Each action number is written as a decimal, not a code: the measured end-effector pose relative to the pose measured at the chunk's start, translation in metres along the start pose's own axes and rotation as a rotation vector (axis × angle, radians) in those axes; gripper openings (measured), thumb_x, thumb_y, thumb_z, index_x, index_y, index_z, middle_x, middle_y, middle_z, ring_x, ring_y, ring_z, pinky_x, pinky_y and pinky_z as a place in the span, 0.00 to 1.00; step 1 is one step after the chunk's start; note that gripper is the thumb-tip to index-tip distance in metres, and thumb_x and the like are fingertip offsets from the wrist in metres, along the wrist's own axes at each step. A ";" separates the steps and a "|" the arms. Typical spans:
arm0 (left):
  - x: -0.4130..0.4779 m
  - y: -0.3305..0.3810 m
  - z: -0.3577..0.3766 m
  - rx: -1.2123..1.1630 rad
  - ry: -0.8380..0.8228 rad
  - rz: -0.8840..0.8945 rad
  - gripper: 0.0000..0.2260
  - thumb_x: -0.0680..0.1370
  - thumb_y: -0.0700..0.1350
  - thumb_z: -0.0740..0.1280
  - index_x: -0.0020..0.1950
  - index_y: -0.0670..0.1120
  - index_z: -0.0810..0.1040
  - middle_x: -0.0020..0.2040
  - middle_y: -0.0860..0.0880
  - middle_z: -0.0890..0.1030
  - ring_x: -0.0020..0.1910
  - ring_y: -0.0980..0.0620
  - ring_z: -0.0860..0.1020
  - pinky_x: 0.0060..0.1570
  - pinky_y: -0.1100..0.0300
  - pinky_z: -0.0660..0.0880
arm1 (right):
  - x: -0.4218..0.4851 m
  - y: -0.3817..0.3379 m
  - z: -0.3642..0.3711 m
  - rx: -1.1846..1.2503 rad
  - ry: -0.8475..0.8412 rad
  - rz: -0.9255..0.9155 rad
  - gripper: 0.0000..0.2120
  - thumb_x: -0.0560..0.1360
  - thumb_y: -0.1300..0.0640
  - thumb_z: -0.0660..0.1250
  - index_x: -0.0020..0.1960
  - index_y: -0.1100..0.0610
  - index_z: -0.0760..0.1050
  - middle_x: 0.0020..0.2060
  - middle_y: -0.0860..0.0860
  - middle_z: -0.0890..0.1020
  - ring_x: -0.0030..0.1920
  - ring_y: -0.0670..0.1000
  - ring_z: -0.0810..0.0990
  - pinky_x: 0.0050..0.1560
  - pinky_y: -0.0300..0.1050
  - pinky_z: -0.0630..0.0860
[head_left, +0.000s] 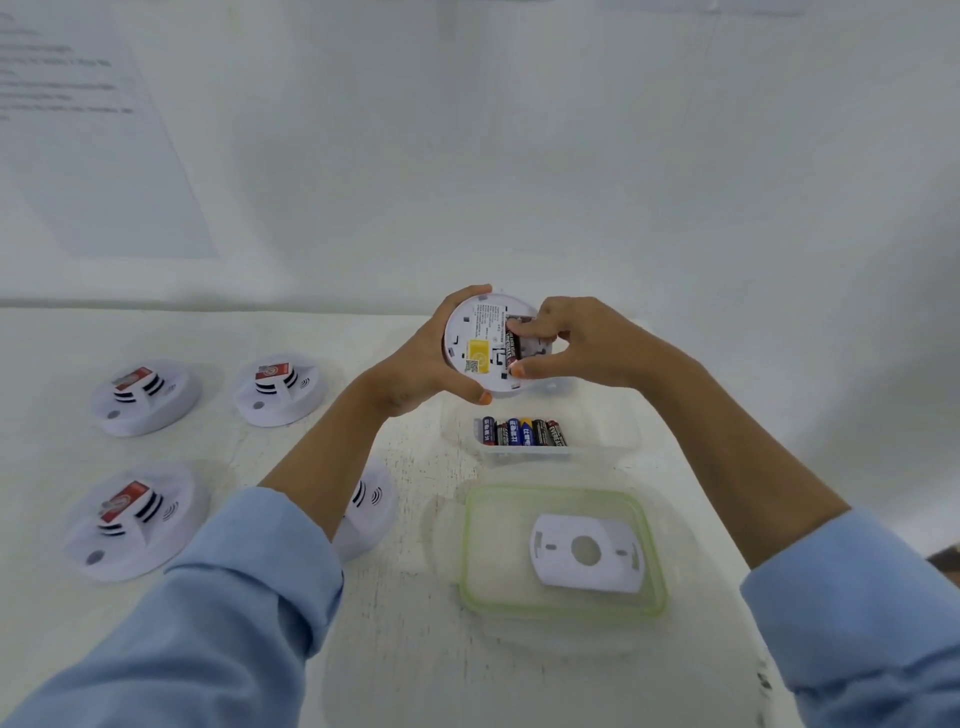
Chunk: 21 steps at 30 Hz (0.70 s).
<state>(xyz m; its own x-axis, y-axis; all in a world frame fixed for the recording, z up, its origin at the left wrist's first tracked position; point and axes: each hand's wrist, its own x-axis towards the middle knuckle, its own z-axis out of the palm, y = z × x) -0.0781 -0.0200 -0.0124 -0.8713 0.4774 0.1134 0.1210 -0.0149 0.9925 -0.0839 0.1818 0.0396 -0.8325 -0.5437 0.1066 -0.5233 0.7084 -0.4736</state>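
My left hand grips a round white smoke detector by its rim, held above the table with its back side facing me. A yellow label shows on that back. My right hand pinches a dark battery that lies in the detector's open compartment, forefinger on top of it and thumb at its lower end. Just below the hands, several more batteries lie side by side in a clear plastic container.
Three smoke detectors lie face up on the white table at the left; a fourth is partly hidden by my left forearm. A green-rimmed clear container near me holds a white mounting plate. A white wall stands behind.
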 end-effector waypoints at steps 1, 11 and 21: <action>0.000 0.000 0.001 -0.007 -0.003 -0.003 0.46 0.57 0.26 0.70 0.68 0.54 0.60 0.61 0.51 0.71 0.57 0.52 0.75 0.47 0.58 0.78 | 0.000 0.001 -0.001 0.026 0.022 -0.003 0.22 0.70 0.50 0.71 0.63 0.53 0.75 0.40 0.45 0.71 0.40 0.42 0.69 0.39 0.32 0.62; 0.004 0.003 0.005 -0.007 -0.002 0.006 0.45 0.57 0.27 0.71 0.68 0.53 0.60 0.61 0.49 0.70 0.59 0.49 0.74 0.47 0.57 0.79 | 0.005 0.004 -0.007 0.340 0.087 0.016 0.18 0.61 0.61 0.79 0.49 0.52 0.80 0.54 0.50 0.73 0.52 0.46 0.75 0.48 0.32 0.74; 0.011 0.001 -0.002 0.021 0.000 -0.007 0.46 0.57 0.27 0.71 0.69 0.53 0.60 0.62 0.50 0.70 0.60 0.50 0.74 0.49 0.57 0.78 | 0.018 0.010 -0.003 0.423 0.041 0.009 0.14 0.63 0.66 0.77 0.46 0.59 0.79 0.48 0.50 0.78 0.43 0.47 0.80 0.40 0.39 0.80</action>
<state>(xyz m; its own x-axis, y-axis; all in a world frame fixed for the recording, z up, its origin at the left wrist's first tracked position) -0.0879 -0.0164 -0.0098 -0.8722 0.4773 0.1066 0.1251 0.0071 0.9921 -0.1046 0.1807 0.0396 -0.8479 -0.5136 0.1314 -0.4019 0.4613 -0.7910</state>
